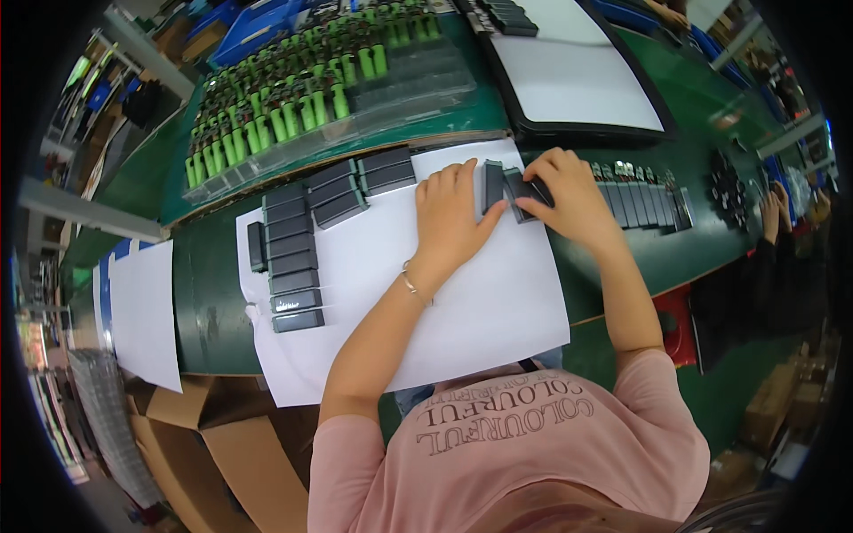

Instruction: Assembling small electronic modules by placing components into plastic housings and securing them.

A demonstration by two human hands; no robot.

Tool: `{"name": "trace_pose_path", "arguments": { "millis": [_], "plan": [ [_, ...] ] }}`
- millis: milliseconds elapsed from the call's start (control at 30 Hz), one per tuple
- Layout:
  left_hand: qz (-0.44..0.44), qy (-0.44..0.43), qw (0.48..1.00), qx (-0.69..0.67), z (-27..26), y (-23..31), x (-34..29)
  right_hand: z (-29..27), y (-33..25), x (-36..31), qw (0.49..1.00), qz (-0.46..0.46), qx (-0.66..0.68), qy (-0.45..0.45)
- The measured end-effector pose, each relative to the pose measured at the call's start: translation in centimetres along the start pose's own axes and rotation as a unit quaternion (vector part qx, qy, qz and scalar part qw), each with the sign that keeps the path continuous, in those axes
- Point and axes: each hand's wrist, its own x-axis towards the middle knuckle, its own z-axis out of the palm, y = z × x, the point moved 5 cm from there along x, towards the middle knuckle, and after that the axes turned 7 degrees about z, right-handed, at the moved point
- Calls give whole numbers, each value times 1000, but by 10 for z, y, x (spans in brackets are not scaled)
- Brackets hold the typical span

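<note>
My right hand (573, 195) curls its thumb and fingers round a dark grey rectangular block (524, 191) with a greenish edge. Just left of it stands a similar dark block (493, 185), close to the tip of my left thumb. My left hand (450, 213) lies on the white paper sheet (391, 266) with its fingers stretched out. Left of that hand, several more dark blocks (291, 235) form a column, with further groups (336, 191) beside it at the sheet's far edge. What my right fingers cover of the block is hidden.
Right of my right hand runs a row of dark blocks (635, 202) with exposed ends. Green cylindrical parts (267, 129) fill a clear tray beyond the sheet. A black-rimmed white tray (577, 80) stands far right. Open cardboard boxes (253, 457) are below left; another person's hands (776, 213) show at right.
</note>
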Motion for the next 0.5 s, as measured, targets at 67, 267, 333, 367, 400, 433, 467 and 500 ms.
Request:
{"name": "trace_pose_path", "arguments": {
  "millis": [67, 267, 333, 367, 400, 433, 467, 500],
  "plan": [
    [-3, -17, 1000, 26, 5, 2, -1, -17, -10, 20, 998, -33, 40, 29],
    [-31, -213, 975, 51, -22, 1, -5, 19, -37, 147, 991, -110, 54, 53],
    [5, -250, 963, 101, -27, 4, -5, 54, -24, 209, 992, -90, 50, 76],
    [-9, -233, 968, 97, -31, 3, -8, 67, -35, 234, 998, -11, 54, 26],
    [-6, -230, 968, 101, -28, 2, -11, 78, -45, 252, 996, 70, 57, -24],
    [-10, -191, 978, 85, -23, 1, -13, 86, -52, 261, 996, 72, 57, -18],
    [-8, -153, 986, 65, -19, 1, -12, 94, -48, 269, 993, 112, 44, -6],
    [12, -151, 988, 37, -16, 2, -13, 95, -46, 275, 988, 153, 31, 6]
  ]
}}
